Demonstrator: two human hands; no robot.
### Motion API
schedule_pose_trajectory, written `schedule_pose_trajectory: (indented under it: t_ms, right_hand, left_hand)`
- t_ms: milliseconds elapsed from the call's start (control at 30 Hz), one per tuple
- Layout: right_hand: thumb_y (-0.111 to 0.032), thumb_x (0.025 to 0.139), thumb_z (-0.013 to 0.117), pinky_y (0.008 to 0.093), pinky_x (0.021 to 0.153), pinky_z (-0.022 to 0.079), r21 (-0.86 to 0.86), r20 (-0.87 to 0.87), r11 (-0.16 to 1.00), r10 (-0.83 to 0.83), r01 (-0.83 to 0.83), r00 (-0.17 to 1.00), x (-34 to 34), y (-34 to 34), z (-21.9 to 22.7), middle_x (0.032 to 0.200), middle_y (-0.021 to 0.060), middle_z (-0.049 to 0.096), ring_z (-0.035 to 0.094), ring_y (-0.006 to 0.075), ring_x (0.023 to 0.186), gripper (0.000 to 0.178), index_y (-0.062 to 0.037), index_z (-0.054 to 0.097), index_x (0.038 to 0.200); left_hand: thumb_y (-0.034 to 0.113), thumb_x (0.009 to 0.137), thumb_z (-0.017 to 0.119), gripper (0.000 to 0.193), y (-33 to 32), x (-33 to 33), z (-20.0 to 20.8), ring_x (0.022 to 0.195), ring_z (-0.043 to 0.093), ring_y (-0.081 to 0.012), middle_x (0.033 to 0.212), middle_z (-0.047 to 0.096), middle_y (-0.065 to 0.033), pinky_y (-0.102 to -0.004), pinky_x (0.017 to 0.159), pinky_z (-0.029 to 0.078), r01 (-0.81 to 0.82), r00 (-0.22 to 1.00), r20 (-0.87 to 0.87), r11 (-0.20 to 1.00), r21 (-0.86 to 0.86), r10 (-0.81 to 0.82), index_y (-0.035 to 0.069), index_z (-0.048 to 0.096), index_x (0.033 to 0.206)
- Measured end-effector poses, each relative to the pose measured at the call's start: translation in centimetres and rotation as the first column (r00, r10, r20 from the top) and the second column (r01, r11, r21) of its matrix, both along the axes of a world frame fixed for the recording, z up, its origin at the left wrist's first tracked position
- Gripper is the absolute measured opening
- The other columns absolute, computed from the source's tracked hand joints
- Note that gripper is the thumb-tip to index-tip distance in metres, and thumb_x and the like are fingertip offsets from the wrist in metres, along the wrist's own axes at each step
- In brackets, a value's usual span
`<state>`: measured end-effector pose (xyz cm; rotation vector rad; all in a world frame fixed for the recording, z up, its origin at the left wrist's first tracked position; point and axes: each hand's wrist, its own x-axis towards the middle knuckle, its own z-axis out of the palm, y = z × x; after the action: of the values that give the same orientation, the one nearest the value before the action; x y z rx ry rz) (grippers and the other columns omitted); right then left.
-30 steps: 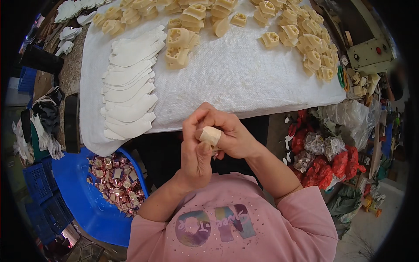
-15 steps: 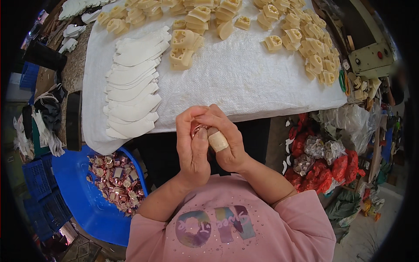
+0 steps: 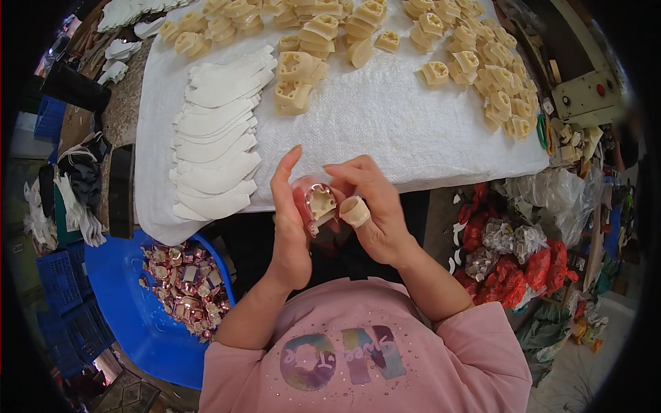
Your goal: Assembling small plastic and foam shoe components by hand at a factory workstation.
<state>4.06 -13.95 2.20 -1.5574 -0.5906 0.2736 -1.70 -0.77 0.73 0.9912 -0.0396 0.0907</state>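
L hand (image 3: 292, 227) & R hand (image 3: 368, 210) together, both gripping shiny pink heel piece (image 3: 318, 204); red bags (image 3: 506, 275) at right, blue tub (image 3: 131, 310) at left.

Single head view, fisheye, looking steeply down, close over hands, white-covered table (image 3: 385, 131) ahead.

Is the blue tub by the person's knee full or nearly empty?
Partly filled. The blue tub holds a heap of shiny pink pieces along one side; much of its blue bottom still shows.

On the surface (image 3: 385, 131), flat cut pieces (image 3: 217, 138) lie at 9 o'clock of the moulded blocks (image 3: 475, 62); the tub (image 3: 131, 303) sits below at 7 o'clock.
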Motion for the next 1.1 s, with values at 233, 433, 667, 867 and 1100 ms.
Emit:
schedule_pose_trajectory:
  t_ms: [233, 433, 667, 867, 1100]
  right_hand:
    - [-0.030, 0.081, 0.064, 0.0298, 0.054, 0.045, -0.395, -0.034, 0.914, 0.088, -0.094, 0.996, 1.4, -0.7, 2.6, 0.062, 0.0092, 0.056, 0.056, 0.0198, 0.057, 0.032, 0.0006, 0.059, 0.090]
    - [-0.024, 0.085, 0.058, 0.0272, 0.059, 0.045, -0.029, -0.078, 0.999, -0.036, 0.034, 0.996, 0.7, -0.7, 0.5, 0.076, 0.0113, 0.059, 0.058, 0.0165, 0.064, 0.029, 0.0017, 0.056, 0.097]
    - [-0.020, 0.089, 0.053, 0.0229, 0.057, 0.040, 0.251, -0.492, 0.960, 0.240, -0.128, 0.837, 3.3, -1.6, -0.4, 0.076, 0.0009, 0.054, 0.049, 0.0076, 0.065, 0.018, -0.0021, 0.056, 0.089]
    - [-0.018, 0.087, 0.055, 0.0229, 0.058, 0.042, 0.006, -0.229, 0.956, 0.288, -0.294, 0.930, 3.4, -2.4, -0.5, 0.072, 0.0018, 0.053, 0.050, 0.0077, 0.066, 0.018, -0.0020, 0.054, 0.079]
    - [-0.016, 0.089, 0.052, 0.0256, 0.066, 0.045, 0.177, -0.299, 0.978, 0.161, -0.111, 0.941, 2.1, -2.0, -1.9, 0.085, 0.0038, 0.058, 0.054, 0.0102, 0.076, 0.016, -0.0017, 0.058, 0.088]
  left_hand:
    - [0.054, 0.086, 0.046, 0.085, -0.1, 0.7, -0.1, 0.083, 0.057, -0.0274, 0.107, 0.049, -0.0210, -0.0343, 0.071, 0.046, -0.422, 0.881, 0.474, 0.435, 0.795, -0.011, -0.012, 0.019, 0.133]
    - [0.028, 0.086, 0.060, 0.062, 0.2, 0.4, 0.8, 0.084, 0.056, -0.0155, 0.100, 0.053, -0.0130, -0.0278, 0.071, 0.048, -0.133, 0.991, 0.116, 0.707, 0.694, 0.072, -0.004, 0.031, 0.130]
    - [-0.003, 0.069, 0.067, 0.044, 1.0, 0.6, 3.6, 0.078, 0.052, -0.0101, 0.093, 0.054, -0.0037, -0.0235, 0.067, 0.044, -0.022, 0.997, -0.027, 0.614, 0.789, 0.070, 0.003, 0.053, 0.111]
    - [-0.004, 0.062, 0.071, 0.047, 0.6, 1.1, 2.8, 0.062, 0.050, -0.0096, 0.075, 0.052, -0.0047, -0.0214, 0.052, 0.041, -0.270, 0.958, 0.287, 0.391, 0.880, 0.015, 0.003, 0.057, 0.106]
    - [0.004, 0.056, 0.078, 0.044, 0.0, 1.7, 2.2, 0.060, 0.055, -0.0172, 0.075, 0.054, -0.0077, -0.0271, 0.052, 0.044, -0.351, 0.934, 0.344, 0.412, 0.841, 0.094, 0.002, 0.053, 0.092]
